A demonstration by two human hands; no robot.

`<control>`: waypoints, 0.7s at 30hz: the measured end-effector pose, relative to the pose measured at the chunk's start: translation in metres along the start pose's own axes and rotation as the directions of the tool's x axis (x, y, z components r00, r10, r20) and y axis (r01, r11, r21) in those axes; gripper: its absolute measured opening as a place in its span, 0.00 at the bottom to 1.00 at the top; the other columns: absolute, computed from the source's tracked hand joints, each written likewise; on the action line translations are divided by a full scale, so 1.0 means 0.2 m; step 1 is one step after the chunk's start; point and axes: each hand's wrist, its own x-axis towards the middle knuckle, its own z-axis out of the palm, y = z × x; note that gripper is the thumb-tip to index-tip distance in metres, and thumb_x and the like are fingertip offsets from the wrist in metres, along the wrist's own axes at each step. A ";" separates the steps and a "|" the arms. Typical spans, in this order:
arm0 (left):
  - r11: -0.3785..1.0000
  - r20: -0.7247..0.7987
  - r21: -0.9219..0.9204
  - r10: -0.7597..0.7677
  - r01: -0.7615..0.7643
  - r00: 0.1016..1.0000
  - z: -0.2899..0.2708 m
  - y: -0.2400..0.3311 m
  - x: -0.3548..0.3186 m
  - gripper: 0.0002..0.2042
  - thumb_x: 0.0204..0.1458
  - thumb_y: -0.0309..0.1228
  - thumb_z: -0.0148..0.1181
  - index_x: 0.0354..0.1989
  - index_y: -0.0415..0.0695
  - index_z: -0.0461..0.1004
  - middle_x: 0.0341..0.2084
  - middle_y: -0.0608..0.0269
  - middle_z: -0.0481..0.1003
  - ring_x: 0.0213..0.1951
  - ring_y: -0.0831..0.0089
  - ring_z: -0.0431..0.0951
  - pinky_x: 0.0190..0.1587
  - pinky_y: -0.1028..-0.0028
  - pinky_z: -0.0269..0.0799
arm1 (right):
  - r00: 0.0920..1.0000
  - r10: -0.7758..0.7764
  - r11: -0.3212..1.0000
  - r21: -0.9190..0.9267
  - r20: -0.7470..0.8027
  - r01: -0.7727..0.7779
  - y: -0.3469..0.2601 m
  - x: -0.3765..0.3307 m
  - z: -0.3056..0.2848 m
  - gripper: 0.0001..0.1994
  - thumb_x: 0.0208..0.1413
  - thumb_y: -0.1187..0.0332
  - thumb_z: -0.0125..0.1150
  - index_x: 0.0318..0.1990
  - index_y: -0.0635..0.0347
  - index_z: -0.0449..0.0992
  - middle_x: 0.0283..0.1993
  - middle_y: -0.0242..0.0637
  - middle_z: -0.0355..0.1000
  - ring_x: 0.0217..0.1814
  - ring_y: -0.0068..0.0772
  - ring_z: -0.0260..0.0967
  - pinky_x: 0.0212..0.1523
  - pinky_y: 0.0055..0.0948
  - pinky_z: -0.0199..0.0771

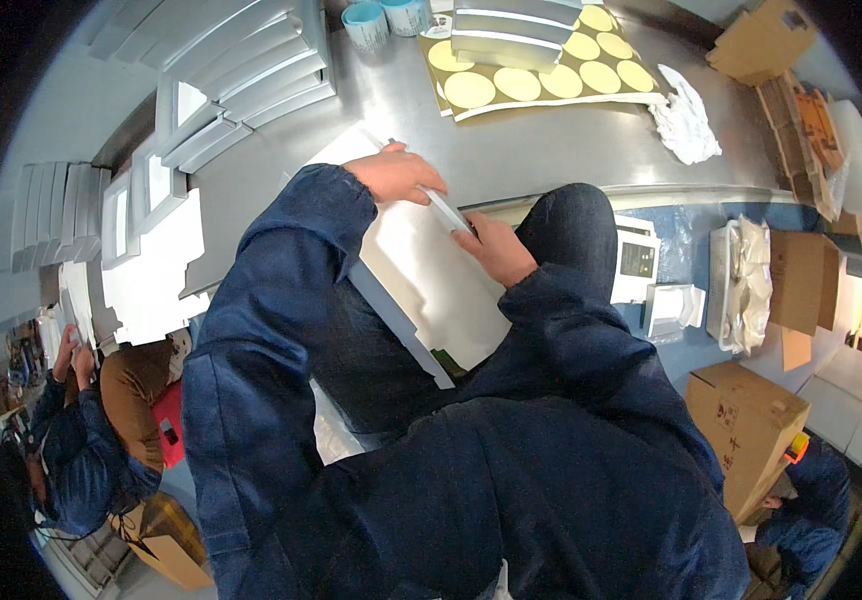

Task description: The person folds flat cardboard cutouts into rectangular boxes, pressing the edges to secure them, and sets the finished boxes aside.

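A large, flat white card-like sheet with a glossy face (pixel 456 295) is held across the lap at the centre of the scene, its far end reaching the brushed-metal counter (pixel 541 150) toward twelve o'clock. A narrow, straight, pale strip (pixel 440 208), apparently turned up from the sheet, is gripped by the right hand (pixel 496 248), its fingers closed in a narrow pinch. The left hand (pixel 398 175), toward eleven o'clock, is laid over the strip's upper part with fingers bent; whether it is pinched or merely pressed there cannot be told.

The sheet is judged light and springy, stiff along folds but easily creased across its broad face, and likely slippery under bare skin. It is best taken by its long edges or folded strip, with the middle left unpressed. A notched, blue-grey edge (pixel 391 308) is shown toward seven o'clock.

At eleven o'clock, silver-grey, sharp-cornered boxes (pixel 276 75) are stacked. At one o'clock, a flat gold sheet printed with pale yellow discs (pixel 517 85) is spread on the counter; beside it, at two o'clock, a soft, crumpled white wad (pixel 689 120) is seen.
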 end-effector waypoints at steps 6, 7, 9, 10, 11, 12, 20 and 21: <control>0.948 -0.131 0.310 0.115 -0.070 0.985 0.02 0.03 0.07 0.07 0.48 0.32 0.58 0.36 0.48 0.77 0.30 0.61 0.78 0.38 0.61 0.77 0.49 0.59 0.68 | 1.000 -0.023 0.981 -0.192 0.002 0.023 -0.01 0.01 0.00 0.16 0.60 0.60 0.49 0.37 0.69 0.67 0.28 0.59 0.72 0.31 0.61 0.71 0.35 0.52 0.70; 0.950 -0.121 0.312 0.061 -0.020 0.991 0.02 0.04 0.07 0.06 0.46 0.30 0.59 0.33 0.48 0.78 0.28 0.60 0.78 0.36 0.60 0.78 0.44 0.62 0.72 | 1.000 -0.006 0.974 -0.227 -0.009 0.004 -0.01 0.01 0.01 0.15 0.60 0.61 0.49 0.37 0.68 0.67 0.27 0.58 0.72 0.30 0.61 0.71 0.35 0.52 0.70; 0.937 -0.179 0.343 0.129 -0.061 0.975 0.03 0.04 0.06 0.05 0.46 0.30 0.58 0.31 0.47 0.77 0.27 0.59 0.77 0.34 0.59 0.78 0.39 0.62 0.73 | 0.999 0.017 0.962 -0.271 -0.029 -0.024 -0.02 0.01 0.03 0.14 0.60 0.62 0.48 0.37 0.68 0.67 0.27 0.57 0.72 0.30 0.59 0.71 0.34 0.51 0.71; 0.921 -0.234 0.378 0.198 -0.099 0.952 0.04 0.03 0.06 0.04 0.46 0.30 0.58 0.29 0.47 0.77 0.25 0.57 0.76 0.33 0.58 0.78 0.34 0.63 0.74 | 0.998 0.038 0.949 -0.312 -0.051 -0.052 -0.03 0.01 0.03 0.13 0.59 0.63 0.48 0.36 0.67 0.67 0.26 0.55 0.72 0.30 0.58 0.72 0.33 0.50 0.73; 0.922 -0.235 0.375 0.196 -0.098 0.952 0.05 0.03 0.06 0.04 0.46 0.30 0.58 0.29 0.47 0.77 0.25 0.57 0.76 0.33 0.58 0.78 0.34 0.63 0.74 | 0.998 0.038 0.948 -0.313 -0.048 -0.051 -0.05 0.00 0.04 0.13 0.59 0.63 0.48 0.36 0.67 0.67 0.26 0.55 0.72 0.30 0.58 0.72 0.33 0.50 0.73; 0.923 -0.229 0.380 0.154 -0.057 0.961 0.05 0.04 0.05 0.04 0.46 0.30 0.57 0.29 0.47 0.77 0.25 0.59 0.76 0.34 0.60 0.78 0.36 0.63 0.74 | 0.996 0.055 0.925 -0.373 -0.072 -0.078 -0.07 0.00 0.05 0.12 0.59 0.64 0.49 0.35 0.66 0.67 0.26 0.54 0.72 0.30 0.56 0.73 0.32 0.49 0.74; 0.806 -0.190 0.590 0.075 0.053 0.979 0.12 0.00 0.12 0.04 0.47 0.29 0.53 0.27 0.51 0.75 0.26 0.69 0.74 0.37 0.69 0.76 0.43 0.70 0.69 | 0.990 0.048 0.829 -0.548 -0.134 -0.115 -0.10 0.01 0.08 0.06 0.55 0.70 0.49 0.35 0.64 0.67 0.27 0.50 0.74 0.30 0.50 0.75 0.30 0.46 0.76; 0.814 -0.224 0.580 0.105 0.045 0.969 0.13 -0.01 0.11 0.04 0.47 0.29 0.53 0.28 0.51 0.75 0.26 0.69 0.74 0.37 0.69 0.75 0.43 0.70 0.69 | 0.990 0.039 0.827 -0.551 -0.135 -0.108 -0.09 0.03 0.08 0.05 0.55 0.71 0.49 0.34 0.64 0.68 0.27 0.49 0.74 0.31 0.50 0.75 0.31 0.46 0.76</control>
